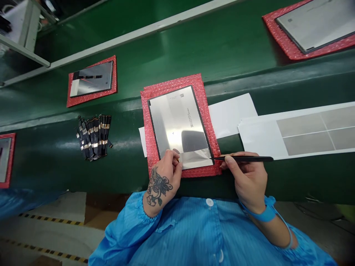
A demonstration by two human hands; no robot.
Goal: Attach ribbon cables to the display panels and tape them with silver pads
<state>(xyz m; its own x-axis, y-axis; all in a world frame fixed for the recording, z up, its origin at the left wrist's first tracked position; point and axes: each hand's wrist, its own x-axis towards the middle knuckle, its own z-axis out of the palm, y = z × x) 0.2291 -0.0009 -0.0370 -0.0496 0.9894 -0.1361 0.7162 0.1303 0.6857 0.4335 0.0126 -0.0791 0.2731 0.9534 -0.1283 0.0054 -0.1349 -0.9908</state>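
Metal-backed panel (177,122) on bubble wrap (202,107); right hand (248,181): tweezers (244,159)

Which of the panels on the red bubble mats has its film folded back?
The centre panel, its silvery film folded back by the left hand, with the right hand's tweezers at it. The other panels lie flat, no hand near.

A glossy dark green conveyor surface (177,48), pale metal side rail (133,37), grey factory floor (47,236), black-and-yellow hazard tape (50,218), brown cardboard (102,210) beside it

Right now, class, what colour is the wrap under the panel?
Red bubble wrap, best in head view.
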